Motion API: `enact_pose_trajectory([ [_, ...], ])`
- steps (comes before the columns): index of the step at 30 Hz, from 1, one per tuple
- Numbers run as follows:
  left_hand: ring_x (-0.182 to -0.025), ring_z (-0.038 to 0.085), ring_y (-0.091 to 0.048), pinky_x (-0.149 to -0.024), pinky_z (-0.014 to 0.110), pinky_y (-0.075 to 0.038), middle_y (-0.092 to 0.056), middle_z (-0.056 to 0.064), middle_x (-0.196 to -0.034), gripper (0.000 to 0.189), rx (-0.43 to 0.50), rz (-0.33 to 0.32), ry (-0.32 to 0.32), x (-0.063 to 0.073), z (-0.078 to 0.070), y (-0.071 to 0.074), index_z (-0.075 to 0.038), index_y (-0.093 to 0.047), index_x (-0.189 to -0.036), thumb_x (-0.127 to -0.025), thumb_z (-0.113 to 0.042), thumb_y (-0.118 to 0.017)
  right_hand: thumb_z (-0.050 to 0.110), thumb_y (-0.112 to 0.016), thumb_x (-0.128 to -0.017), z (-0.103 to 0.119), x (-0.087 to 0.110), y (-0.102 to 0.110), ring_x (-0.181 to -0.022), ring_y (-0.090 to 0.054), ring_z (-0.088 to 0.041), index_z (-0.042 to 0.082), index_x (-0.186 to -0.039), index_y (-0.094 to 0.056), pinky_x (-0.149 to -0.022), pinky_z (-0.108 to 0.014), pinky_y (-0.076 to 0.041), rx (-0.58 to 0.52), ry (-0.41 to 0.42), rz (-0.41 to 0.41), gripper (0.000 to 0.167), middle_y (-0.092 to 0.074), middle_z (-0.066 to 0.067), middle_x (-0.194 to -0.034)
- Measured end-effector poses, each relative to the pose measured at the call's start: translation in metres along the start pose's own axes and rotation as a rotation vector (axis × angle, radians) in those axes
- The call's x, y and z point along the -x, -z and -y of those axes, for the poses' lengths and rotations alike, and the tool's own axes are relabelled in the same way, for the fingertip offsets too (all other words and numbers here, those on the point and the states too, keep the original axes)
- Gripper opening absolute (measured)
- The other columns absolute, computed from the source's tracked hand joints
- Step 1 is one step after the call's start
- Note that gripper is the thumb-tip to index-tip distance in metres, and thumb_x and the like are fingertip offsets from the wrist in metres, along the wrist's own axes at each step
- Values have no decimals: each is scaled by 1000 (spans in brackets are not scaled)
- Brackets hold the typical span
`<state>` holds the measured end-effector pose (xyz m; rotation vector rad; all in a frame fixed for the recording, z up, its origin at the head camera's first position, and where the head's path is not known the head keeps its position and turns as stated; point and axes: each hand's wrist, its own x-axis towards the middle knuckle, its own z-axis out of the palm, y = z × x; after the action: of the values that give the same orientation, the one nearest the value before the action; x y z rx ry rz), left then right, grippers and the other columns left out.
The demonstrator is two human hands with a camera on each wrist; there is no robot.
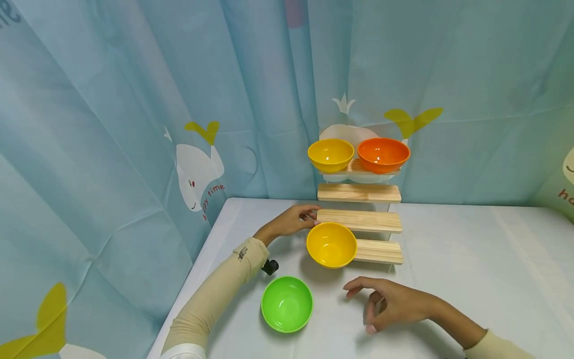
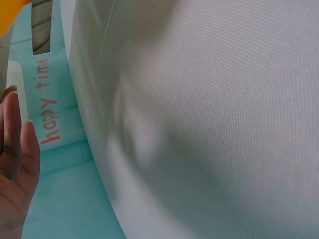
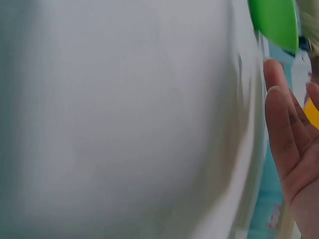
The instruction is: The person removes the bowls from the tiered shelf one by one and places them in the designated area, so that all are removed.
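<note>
Curtain (image 1: 269,75) in pale blue rose behind everything, printed with white whales. Beside the left-hand whale print (image 1: 197,172), red lettering (image 1: 213,199) read "happy time". At the right edge of the head view a second red inscription (image 1: 566,196) was cut off after "ha", and the dark letters (image 1: 10,12) at top left were cropped to a scrap ending in "e". The left wrist view repeated "happy time" much larger, turned on its side.

White table (image 1: 471,264) filled the lower part. On it stood a stepped stand (image 1: 358,193) with four wooden slats.

Beige sleeves (image 1: 219,289) covered the arms; the small dark mark (image 1: 242,253) on the left one could not be read. The left hand (image 1: 293,220) was loosely bent, thumb tip at the rim of the deep-yellow bowl (image 1: 332,247), index finger apart from the thumb, near a slat's end. That bowl overlapped the lowest slat's left end; whether it rested there could not be told. The right hand (image 1: 396,301) hung over the table, holding nothing, its fingers relaxed with a gap to the thumb.

A green bowl (image 1: 287,304) sat on the table between the forearms; the right wrist view caught its outer side, which the head view hid. An orange bowl (image 1: 383,153) and a paler yellow bowl (image 1: 331,154) stood side by side on the top slat.
</note>
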<state>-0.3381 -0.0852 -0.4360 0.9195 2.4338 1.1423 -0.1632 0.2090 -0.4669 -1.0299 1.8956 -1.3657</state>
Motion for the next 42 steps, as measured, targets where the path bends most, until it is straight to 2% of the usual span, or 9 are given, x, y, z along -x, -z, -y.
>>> enact_pose_trajectory([
  [8,-112,19,-62,-93,28,-53,-66,10,-125,49,21,8,0,0,1,0,-11,-52,-147,-101,-25,-63,0,-72,-88,2,23,22,-84,-71,-22,0,-147,-41,-69,-33,-59,2,6,-92,67,-50,-28,-137],
  [13,-112,20,-62,-95,29,-53,-66,11,-125,49,16,3,-3,1,0,0,-10,-52,-147,-101,-25,-63,-3,-70,-88,6,28,33,-83,-71,-24,4,-150,-36,-68,-35,-59,20,39,-196,71,-55,-7,-136],
  [15,-111,20,-62,-94,29,-53,-65,11,-125,49,17,4,-3,0,1,1,-10,-52,-147,-101,-25,-63,-3,-72,-88,7,27,36,-81,-71,-24,4,-151,-34,-69,-35,-59,51,44,-256,74,-56,-4,-134],
  [17,-112,20,-62,-93,28,-53,-65,11,-125,49,19,5,-2,0,1,1,-10,-52,-147,-101,-25,-63,-1,-74,-86,8,25,38,-79,-72,-23,5,-152,-32,-68,-35,-59,81,34,-321,79,-56,-7,-135],
  [20,-113,20,-61,-94,29,-53,-65,11,-126,49,21,8,-3,0,1,1,-10,-52,-147,-101,-25,-63,1,-77,-85,9,21,39,-76,-72,-22,6,-153,-31,-68,-34,-58,108,23,-403,82,-54,-22,-134],
  [23,-113,21,-61,-94,29,-53,-65,12,-126,49,22,9,0,0,1,1,-9,-52,-147,-101,-25,-63,2,-78,-85,10,16,40,-74,-72,-23,6,-153,-31,-68,-33,-58,114,22,-454,83,-50,-32,-134],
  [30,-114,22,-61,-95,30,-52,-65,11,-126,50,14,7,-5,-1,1,0,-10,-51,-147,-101,-24,-63,5,-79,-85,11,3,37,-73,-71,-25,11,-155,-30,-70,-33,-60,89,3,-520,85,-45,-30,-140],
  [35,-114,23,-61,-96,32,-52,-65,12,-125,49,18,5,-5,-2,2,0,-10,-52,-147,-101,-23,-64,7,-79,-85,11,-8,33,-73,-71,-24,11,-158,-20,-70,-34,-60,84,-9,-562,94,-41,-32,-143],
  [42,-113,22,-62,-92,29,-53,-65,11,-125,50,19,5,-6,-2,3,0,-10,-51,-147,-101,-24,-63,7,-79,-85,9,-22,29,-73,-71,-24,10,-160,-12,-70,-34,-60,65,-2,-562,100,-34,-35,-147],
])
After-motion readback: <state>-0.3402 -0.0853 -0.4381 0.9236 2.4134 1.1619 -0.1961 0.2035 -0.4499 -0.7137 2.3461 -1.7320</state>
